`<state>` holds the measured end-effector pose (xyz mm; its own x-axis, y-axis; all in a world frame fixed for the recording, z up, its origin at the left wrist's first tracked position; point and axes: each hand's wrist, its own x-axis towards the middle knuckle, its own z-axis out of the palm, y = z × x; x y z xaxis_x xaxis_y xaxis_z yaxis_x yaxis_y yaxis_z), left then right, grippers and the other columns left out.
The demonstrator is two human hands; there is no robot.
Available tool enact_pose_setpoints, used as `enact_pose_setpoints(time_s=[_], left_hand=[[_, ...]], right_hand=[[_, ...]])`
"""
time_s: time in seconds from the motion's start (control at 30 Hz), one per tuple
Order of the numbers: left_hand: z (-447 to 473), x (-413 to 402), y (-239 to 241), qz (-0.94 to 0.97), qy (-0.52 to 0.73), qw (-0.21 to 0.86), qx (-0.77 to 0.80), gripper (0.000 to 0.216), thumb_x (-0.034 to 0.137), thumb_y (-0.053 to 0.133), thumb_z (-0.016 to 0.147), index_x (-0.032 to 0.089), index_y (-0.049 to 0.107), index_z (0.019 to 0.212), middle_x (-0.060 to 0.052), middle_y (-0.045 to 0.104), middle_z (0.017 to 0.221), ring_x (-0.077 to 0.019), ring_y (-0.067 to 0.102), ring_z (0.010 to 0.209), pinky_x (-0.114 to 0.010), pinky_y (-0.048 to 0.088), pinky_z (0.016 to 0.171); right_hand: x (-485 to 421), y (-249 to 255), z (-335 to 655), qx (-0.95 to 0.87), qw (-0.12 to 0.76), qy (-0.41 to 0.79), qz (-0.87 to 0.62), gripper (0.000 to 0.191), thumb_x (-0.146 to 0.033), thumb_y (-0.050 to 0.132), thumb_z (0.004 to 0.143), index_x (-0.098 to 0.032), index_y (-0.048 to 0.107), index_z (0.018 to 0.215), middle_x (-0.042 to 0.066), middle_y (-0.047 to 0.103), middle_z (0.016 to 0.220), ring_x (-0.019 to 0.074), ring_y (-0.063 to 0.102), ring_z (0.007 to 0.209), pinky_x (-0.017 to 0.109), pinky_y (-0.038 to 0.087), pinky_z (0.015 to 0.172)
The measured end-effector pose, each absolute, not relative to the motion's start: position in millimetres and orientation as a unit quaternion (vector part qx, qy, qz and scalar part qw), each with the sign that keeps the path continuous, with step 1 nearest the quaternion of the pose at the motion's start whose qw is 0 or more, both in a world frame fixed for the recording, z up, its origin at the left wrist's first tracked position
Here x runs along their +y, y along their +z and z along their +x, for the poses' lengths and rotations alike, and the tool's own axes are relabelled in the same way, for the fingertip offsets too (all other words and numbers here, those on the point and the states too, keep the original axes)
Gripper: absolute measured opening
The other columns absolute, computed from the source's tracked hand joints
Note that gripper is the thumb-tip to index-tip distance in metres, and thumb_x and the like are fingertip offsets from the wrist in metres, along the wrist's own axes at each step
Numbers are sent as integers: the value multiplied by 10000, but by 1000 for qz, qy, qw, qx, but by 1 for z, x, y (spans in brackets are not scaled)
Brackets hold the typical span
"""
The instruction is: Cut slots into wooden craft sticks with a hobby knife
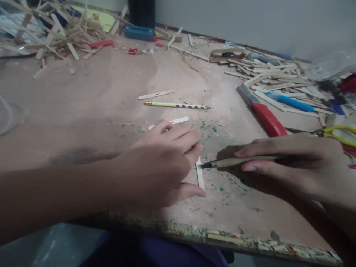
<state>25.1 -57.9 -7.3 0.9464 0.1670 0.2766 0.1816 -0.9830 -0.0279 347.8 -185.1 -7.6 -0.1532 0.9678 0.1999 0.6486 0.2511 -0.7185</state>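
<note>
My left hand lies curled on the table, its thumb and fingers pinning down a short wooden craft stick. The upper part of that stick is hidden under my fingers. From the other side, my right hand grips a wood-handled carving chisel like a pen. The chisel's metal blade rests on the stick, between my left thumb and fingers. Just beyond my left fingers lies another craft stick, partly covered by them. A yellow pencil with purple spots and one more craft stick lie farther back.
Right of centre lies a red-handled saw, with yellow-handled scissors near my right hand. Craft sticks are heaped at the back right and back left. A blue pen-like tool lies on the right heap. Green shavings dot the table.
</note>
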Motion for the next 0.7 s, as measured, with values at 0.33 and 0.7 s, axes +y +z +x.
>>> enact_pose_setpoints(time_s=[0.33,0.7], left_hand=[[23,-58,-10,-985,-153,19,-82,765,828,940,1150,102,936,1390,-137,916,1329,-347,835,1267,-474,584,1072],[21,-58,-12,-984,-153,33,-83,721,809,813,1241,116,939,1399,-159,916,1349,-357,814,1311,-481,576,1113]], right_hand=[[-176,-3,345,-702,343,261,-567,144,-653,1033,1099,-546,1056,1193,-64,1021,1149,265,1020,938,284,841,871],[-175,-3,346,-694,357,264,-566,100,-548,1045,1112,-557,1050,1211,-54,1017,1167,250,1021,946,207,796,859]])
